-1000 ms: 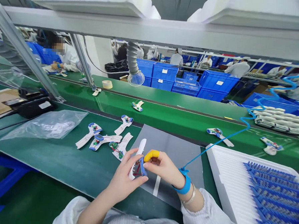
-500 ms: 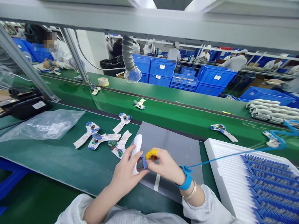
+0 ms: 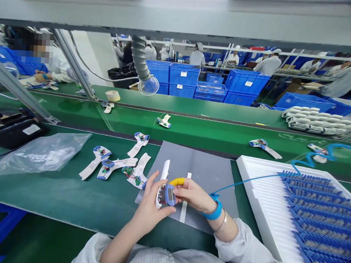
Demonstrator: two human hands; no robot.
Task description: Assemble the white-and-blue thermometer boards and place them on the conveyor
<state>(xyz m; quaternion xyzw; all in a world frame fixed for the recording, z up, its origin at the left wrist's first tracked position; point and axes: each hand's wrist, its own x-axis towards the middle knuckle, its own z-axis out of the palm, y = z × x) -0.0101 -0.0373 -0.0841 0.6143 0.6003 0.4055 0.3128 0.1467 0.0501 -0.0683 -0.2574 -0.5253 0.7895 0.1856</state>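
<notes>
My left hand (image 3: pixel 149 212) grips a long white plastic housing (image 3: pixel 164 172) upright over a grey mat (image 3: pixel 208 176), with wires showing in its open lower part. My right hand (image 3: pixel 191 195) pinches a blue display piece (image 3: pixel 170 195) against that housing. A yellow finger cot (image 3: pixel 177 182) covers one right fingertip, and a blue wrist strap (image 3: pixel 214 212) circles that wrist. Beside my left hand lie several open white housings with green circuit boards, the nearest (image 3: pixel 136 172) almost touching the mat's left edge.
A plastic bag (image 3: pixel 35 155) lies on the green bench at left. A white foam tray (image 3: pixel 294 216) of blue parts stands at right. Beyond runs a green conveyor belt (image 3: pixel 193 128) with scattered housings. A co-worker (image 3: pixel 56 68) sits at far left, and blue crates (image 3: pixel 184 79) stand behind.
The blue display piece has turned, now showing its face toward me rather than its edge. The yellow fingertip sits higher on the housing. The whole view has shifted downward.
</notes>
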